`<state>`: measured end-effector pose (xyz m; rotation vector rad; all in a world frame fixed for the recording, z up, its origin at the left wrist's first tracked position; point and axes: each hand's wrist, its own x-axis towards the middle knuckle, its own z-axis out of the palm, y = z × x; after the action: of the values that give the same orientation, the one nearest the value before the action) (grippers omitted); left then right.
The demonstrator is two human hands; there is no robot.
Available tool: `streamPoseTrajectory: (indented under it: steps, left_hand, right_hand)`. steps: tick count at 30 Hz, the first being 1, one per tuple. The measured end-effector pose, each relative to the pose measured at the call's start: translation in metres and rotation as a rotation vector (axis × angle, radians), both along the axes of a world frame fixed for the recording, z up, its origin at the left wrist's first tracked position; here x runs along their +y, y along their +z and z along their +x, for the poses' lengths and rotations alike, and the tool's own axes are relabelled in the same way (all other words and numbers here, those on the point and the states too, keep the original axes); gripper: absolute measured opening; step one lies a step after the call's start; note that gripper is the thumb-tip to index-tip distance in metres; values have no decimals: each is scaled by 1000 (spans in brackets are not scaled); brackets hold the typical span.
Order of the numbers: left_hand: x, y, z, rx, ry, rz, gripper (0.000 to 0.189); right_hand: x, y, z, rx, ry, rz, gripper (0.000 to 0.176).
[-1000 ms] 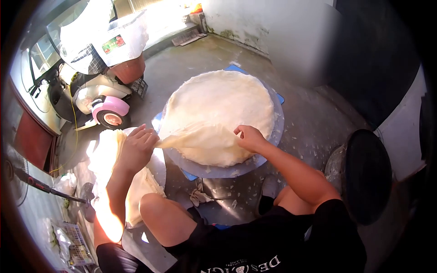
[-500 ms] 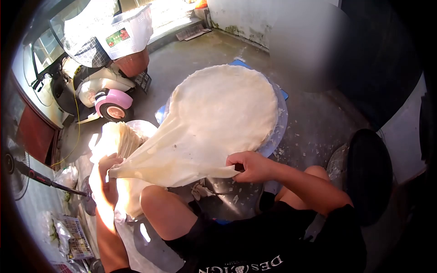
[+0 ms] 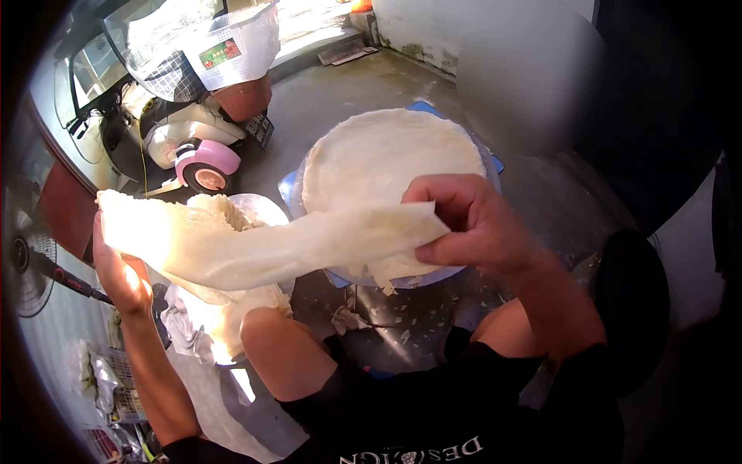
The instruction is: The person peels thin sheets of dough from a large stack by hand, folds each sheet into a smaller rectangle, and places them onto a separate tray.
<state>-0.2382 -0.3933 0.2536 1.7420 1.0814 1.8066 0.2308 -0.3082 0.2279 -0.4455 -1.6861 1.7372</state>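
Observation:
A thin, pale sheet (image 3: pixel 270 243) hangs stretched in the air between my two hands. My right hand (image 3: pixel 471 224) pinches its right end close to the camera. My left hand (image 3: pixel 116 271) grips its left end, raised at the far left in bright sun. Behind the sheet, a thick round stack of the same pale sheets (image 3: pixel 390 158) lies on a round tray (image 3: pixel 471 267). Below the lifted sheet, a second pile of folded sheets (image 3: pixel 232 305) rests beside my left knee.
A parked scooter (image 3: pixel 185 147) with a pink wheel cover stands at the back left under a white basket (image 3: pixel 232 46). A dark round lid or pan (image 3: pixel 634 309) sits at my right. Scraps litter the concrete floor (image 3: pixel 402 329). A fan (image 3: pixel 27 282) stands far left.
The top sheet has come fully off the round stack. Both hands rose, the left swinging out to the left, the right lifting toward the camera, so the sheet now hangs free between them.

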Motion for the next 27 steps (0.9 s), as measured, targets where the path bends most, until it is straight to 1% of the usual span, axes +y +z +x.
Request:
streamPoseTrajectory:
  steps: [1, 2, 3, 4, 5, 6, 8, 9, 10, 11, 12, 13, 14, 15, 16, 17, 18, 20, 22, 23, 24, 25, 26, 27]
  left_hand:
    - [6, 4, 0, -85, -55, -57, 46]
    - [12, 6, 2, -172, -111, -115, 47]
    - [18, 5, 6, -164, -64, -141, 49]
    - [23, 2, 12, -394, -98, -280, 48]
    - [34, -8, 6, -295, -316, -321, 46]
    - [45, -19, -1, -192, -534, -359, 44]
    - [62, -29, 31, -243, -235, -512, 42]
    - [69, -33, 51, -147, -136, -532, 42]
    - [87, -39, 45, -50, -202, -596, 42]
    - [99, -45, 49, -11, -174, -637, 40]
    - [111, -45, 56, 31, -146, -674, 37]
    - [123, -40, 64, 26, -149, -667, 37]
    - [136, -33, 73, 83, -87, -634, 35]
    - [151, -25, 77, 140, -26, -599, 32]
    - [171, -17, 73, 160, -27, -510, 28]
    - [192, -9, 69, 198, 26, -364, 30]
    - [198, 10, 78, 168, 86, -329, 29]
    - [206, 36, 86, 218, 167, -87, 27]
    - [197, 44, 95, 272, 252, 60, 25]
    - [186, 38, 99, 293, 290, 116, 25]
    - [175, 24, 99, 300, 239, 122, 26]
    - [162, 3, 107, 248, 99, 180, 31]
    - [148, -25, 105, 290, 185, 48, 32]
    - [127, -46, 116, 459, 247, 111, 31]
  right_hand:
    - [9, 7, 5, 52, -15, 30, 25]
    - [16, 12, 8, 103, -82, -18, 30]
    - [26, 18, 14, 98, -147, 38, 33]
    - [41, 20, 19, 104, -133, 66, 31]
    - [57, 23, 28, 27, -146, 107, 28]
    - [69, 24, 34, 25, -145, 110, 28]
    - [92, 25, 43, -112, -295, 49, 25]
    - [105, 24, 47, -120, -296, 52, 25]
    - [117, 20, 51, -165, -373, 33, 25]
    - [131, 18, 55, -211, -449, 14, 25]
    - [146, 17, 59, -218, -449, 19, 25]
    - [161, 17, 64, -247, -538, 46, 25]
    - [174, 22, 69, -276, -628, 72, 24]
    - [185, 32, 74, -278, -631, 79, 24]
    - [197, 41, 79, -264, -665, 143, 25]
    - [205, 47, 83, -251, -700, 205, 25]
    - [205, 53, 84, -256, -704, 207, 25]
    - [205, 70, 89, -128, -797, 450, 24]
    - [197, 66, 94, -82, -849, 500, 23]
    - [195, 59, 100, -91, -882, 529, 21]
    - [193, 48, 106, -99, -916, 556, 19]
    - [189, 33, 111, -99, -919, 550, 19]
    - [182, 11, 116, -107, -917, 511, 17]
    - [176, -14, 120, -117, -912, 471, 17]
